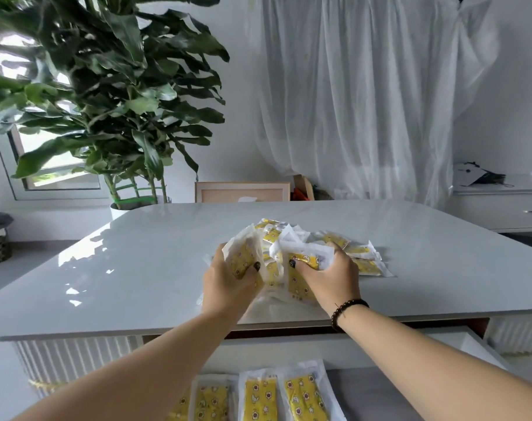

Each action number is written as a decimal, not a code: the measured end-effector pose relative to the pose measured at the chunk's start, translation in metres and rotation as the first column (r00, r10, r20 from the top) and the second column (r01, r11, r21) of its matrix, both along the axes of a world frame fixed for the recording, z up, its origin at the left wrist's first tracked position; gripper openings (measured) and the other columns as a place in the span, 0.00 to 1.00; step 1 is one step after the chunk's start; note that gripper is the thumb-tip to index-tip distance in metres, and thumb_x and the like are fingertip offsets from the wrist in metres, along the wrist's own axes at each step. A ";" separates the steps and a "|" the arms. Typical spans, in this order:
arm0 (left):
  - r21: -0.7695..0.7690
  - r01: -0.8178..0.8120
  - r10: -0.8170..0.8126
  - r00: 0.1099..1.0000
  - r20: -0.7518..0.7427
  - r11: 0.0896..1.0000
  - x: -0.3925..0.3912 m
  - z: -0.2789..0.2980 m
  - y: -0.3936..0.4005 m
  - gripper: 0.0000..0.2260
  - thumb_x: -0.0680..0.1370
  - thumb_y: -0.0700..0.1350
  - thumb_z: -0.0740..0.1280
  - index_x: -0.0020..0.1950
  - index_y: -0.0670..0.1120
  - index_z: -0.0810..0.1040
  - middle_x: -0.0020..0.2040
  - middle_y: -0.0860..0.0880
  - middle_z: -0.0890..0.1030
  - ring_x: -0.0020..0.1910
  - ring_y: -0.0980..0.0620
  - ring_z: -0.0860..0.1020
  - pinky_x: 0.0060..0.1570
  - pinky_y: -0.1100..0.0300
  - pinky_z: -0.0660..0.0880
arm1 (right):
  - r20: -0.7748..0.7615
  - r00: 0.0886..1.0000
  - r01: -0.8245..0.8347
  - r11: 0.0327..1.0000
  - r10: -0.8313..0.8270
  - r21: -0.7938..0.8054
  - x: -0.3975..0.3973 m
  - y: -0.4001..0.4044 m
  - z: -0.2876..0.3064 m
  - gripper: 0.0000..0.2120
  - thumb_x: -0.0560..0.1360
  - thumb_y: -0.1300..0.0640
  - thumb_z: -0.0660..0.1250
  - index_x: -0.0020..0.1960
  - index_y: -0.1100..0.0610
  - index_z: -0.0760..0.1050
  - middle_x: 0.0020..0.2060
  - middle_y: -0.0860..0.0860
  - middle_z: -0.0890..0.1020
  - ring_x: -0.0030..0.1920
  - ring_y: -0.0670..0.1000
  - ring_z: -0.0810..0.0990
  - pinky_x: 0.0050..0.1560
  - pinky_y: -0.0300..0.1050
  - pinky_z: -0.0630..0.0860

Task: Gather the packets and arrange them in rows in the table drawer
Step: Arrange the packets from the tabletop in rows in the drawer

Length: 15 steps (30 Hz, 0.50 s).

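Observation:
A heap of clear packets with yellow patterned contents (277,238) lies on the pale grey tabletop (137,268). My left hand (228,284) grips a bunch of packets on the heap's left side. My right hand (328,278), a dark bead bracelet on its wrist, clutches more packets on the right. Several loose packets (365,258) lie flat just right of my right hand. Below the table edge the drawer (380,390) stands pulled out, with a row of packets (260,396) laid side by side on its grey floor.
A large leafy plant (107,101) stands at the table's far left corner. A wooden chair back (243,191) shows behind the table. White curtains hang behind, and a white sideboard (501,205) is at the right.

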State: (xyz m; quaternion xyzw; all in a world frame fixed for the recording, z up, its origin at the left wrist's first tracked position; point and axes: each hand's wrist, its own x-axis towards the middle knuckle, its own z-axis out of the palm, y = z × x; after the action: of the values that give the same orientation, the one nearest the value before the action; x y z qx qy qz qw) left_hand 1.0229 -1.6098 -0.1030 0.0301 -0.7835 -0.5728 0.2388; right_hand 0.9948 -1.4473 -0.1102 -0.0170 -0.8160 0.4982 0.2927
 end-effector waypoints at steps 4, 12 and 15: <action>0.004 0.020 -0.020 1.000 0.000 1.000 0.003 0.003 -0.004 0.27 0.74 0.39 0.69 0.68 0.56 0.64 0.51 0.51 0.78 0.46 0.52 0.76 0.40 0.61 0.74 | -0.003 0.999 -0.049 0.981 0.049 -0.190 0.007 0.003 0.011 0.21 0.64 0.54 0.78 0.55 0.54 0.78 0.47 0.48 0.83 0.50 0.49 0.81 0.51 0.44 0.78; 0.057 0.258 -0.257 0.966 -0.022 0.964 0.003 0.001 -0.006 0.33 0.78 0.42 0.67 0.67 0.76 0.58 0.54 0.45 0.80 0.42 0.43 0.83 0.37 0.50 0.82 | -0.001 0.956 -0.242 0.786 0.294 -0.569 0.016 0.002 0.022 0.16 0.65 0.61 0.79 0.49 0.54 0.78 0.46 0.52 0.85 0.46 0.52 0.84 0.50 0.52 0.81; 0.122 0.303 -0.297 0.953 -0.067 0.945 0.005 0.002 0.001 0.16 0.79 0.41 0.65 0.52 0.64 0.77 0.50 0.44 0.83 0.41 0.47 0.84 0.42 0.44 0.82 | 0.038 0.947 -0.262 0.836 0.319 -0.482 0.018 0.001 0.020 0.12 0.67 0.58 0.77 0.49 0.55 0.78 0.44 0.51 0.84 0.42 0.48 0.84 0.42 0.44 0.82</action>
State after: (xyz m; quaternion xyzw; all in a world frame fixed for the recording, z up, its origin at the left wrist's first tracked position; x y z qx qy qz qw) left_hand 1.0277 -1.6085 -0.1015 -0.0874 -0.7340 -0.6530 0.1651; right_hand 1.0133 -1.4463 -0.0900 0.0074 -0.6790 0.7181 0.1522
